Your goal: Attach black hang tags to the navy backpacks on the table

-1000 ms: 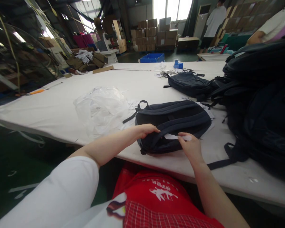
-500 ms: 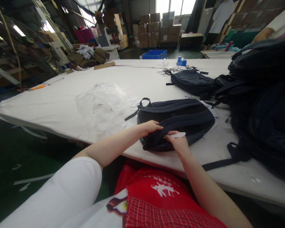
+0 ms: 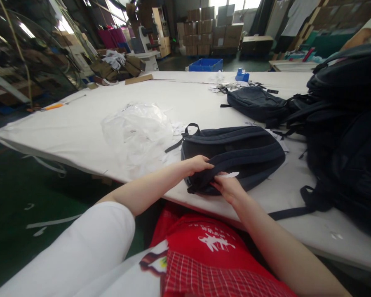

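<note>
Your long desk (image 3: pixel 80 136), under a white cover, carries the work. A large heap of dark navy backpacks (image 3: pixel 343 136) occupies its right side. The dark navy fabric backpack (image 3: pixel 198 149) in hand lies flat near the desk's front edge, back panel and padded shoulder straps facing up. A crumpled heap of clear plastic bags (image 3: pixel 139 128) sits to its left; a second, darker-looking navy backpack (image 3: pixel 253 99) lies beyond it, near the heap. Farther back stands a small blue plastic object (image 3: pixel 242 75), type not determinable.

Your left hand (image 3: pixel 199 163) is closed on the near padded shoulder strap (image 3: pixel 244 156), toward its left end, thumb and fingertips at the strap edge. Your right hand (image 3: pixel 230 189) is closed on a thin, flat white strip (image 3: pixel 231 175), its fingertips against the backpack just below the same strap. The strip's inner end is hidden, so whether it touches the strap cannot be confirmed.

Change noted: your right hand has moved in from farther right along the backpack and is now beside your left. The backpack keeps its place on the desk. In this inspector's judgement, handling is now concentrated at one spot on that strap, with both hands engaged there.
</note>
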The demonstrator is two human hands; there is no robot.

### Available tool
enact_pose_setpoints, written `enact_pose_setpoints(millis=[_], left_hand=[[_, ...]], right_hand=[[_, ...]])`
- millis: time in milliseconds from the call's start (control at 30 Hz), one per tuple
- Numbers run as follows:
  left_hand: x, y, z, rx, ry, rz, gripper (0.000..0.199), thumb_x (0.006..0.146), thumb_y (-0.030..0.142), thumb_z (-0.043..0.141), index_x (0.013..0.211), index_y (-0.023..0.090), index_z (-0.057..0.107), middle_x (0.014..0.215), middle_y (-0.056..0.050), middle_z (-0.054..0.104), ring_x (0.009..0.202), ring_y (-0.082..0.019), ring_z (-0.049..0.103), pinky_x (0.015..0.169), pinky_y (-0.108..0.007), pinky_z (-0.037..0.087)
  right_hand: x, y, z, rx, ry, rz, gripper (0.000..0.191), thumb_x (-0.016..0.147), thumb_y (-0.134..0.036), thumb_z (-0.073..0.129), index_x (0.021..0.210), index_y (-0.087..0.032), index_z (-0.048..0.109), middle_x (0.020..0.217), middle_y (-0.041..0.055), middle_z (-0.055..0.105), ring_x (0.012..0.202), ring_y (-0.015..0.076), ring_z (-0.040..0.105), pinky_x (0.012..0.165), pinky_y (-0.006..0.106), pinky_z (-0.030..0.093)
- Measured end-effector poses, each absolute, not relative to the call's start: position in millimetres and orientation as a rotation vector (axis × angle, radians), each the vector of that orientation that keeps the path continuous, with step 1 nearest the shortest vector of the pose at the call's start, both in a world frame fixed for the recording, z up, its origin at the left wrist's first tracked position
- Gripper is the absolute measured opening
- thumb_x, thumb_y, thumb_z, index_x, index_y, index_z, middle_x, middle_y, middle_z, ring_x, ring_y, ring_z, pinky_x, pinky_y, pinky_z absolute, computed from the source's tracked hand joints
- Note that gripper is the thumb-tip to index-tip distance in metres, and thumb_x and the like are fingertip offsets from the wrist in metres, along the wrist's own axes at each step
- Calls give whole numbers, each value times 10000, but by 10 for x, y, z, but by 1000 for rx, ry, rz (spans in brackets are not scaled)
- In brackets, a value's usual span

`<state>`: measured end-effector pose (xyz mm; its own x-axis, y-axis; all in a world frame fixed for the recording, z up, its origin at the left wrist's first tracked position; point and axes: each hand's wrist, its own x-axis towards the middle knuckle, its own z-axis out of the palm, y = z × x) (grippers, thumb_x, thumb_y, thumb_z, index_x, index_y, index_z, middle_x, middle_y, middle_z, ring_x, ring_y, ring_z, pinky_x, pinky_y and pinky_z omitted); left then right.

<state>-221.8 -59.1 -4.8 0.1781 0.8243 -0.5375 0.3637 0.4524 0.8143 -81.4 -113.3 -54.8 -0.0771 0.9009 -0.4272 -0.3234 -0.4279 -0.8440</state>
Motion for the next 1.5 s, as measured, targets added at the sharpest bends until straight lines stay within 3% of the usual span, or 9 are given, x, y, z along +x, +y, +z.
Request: enact_pose_setpoints(millis=[200,367,600,833,1000,1067,1133,1300,1500], left_hand=[[-2195,-589,-40,1097,1376,443,85,771,185,694,832,125,690,673,-36,702,594,-163,651,633,-292,566],[-2141,-674,-123,1153,1415,504,116,781,220,692,862,136,694,669,-5,677,598,-135,621,630,-259,542],[-2219,-741,-225,1282,1367,567,217,823,322,649,958,160,698,761,-9,695,680,-135,628,628,-232,510],[-2141,-862,-228,1422,1407,634,223,792,300,657,961,167,716,815,-6,710,719,-147,637,677,-245,508],[-2264,-767,-215,1455,1343,689,329,889,386,511,1014,151,705,955,-53,728,855,-178,661,765,-275,527],[-2424,-705,-189,1527,1415,754,355,922,357,436,1073,154,685,1051,-69,717,915,-181,659,807,-285,524],[-2584,-697,-159,1661,1490,705,310,892,293,476,1083,167,685,1078,-64,716,938,-182,657,839,-281,511],[-2724,-882,-127,1874,1342,396,253,836,297,553,997,205,726,960,-19,745,859,-173,663,763,-233,492],[-2719,-913,-216,1928,1508,421,222,859,304,542,819,197,732,753,-16,713,690,-158,624,652,-238,446]], right_hand=[[-838,-1171,-572,-1323,-719,1585,214,536,-134,737,724,-163,640,646,-15,653,612,142,627,543,236,554],[-961,-1151,-673,-1348,-550,1469,211,539,-95,683,724,-182,630,632,-46,623,527,86,547,399,146,426],[-1053,-1142,-607,-1165,-323,1597,186,584,-38,575,667,-204,579,668,-39,648,678,105,619,633,187,543],[-1003,-1201,-563,-1100,-239,1717,149,649,-78,538,716,-186,615,671,-3,673,585,129,604,577,250,544],[-1022,-1184,-629,-1106,-227,1693,211,638,-15,632,755,-191,628,740,-10,709,690,127,659,659,217,553],[-985,-1187,-647,-1098,-220,1726,206,633,-1,633,728,-184,628,733,-2,711,716,139,676,688,227,565],[-938,-1194,-655,-1098,-201,1771,195,633,4,616,705,-176,631,724,9,712,718,152,687,693,246,579],[-888,-1208,-630,-1079,-188,1797,237,614,7,584,740,-182,651,757,8,726,734,156,699,689,249,597],[-971,-1278,-589,-1148,-208,1669,248,592,13,703,735,-180,643,738,-17,726,699,123,694,653,190,583]])
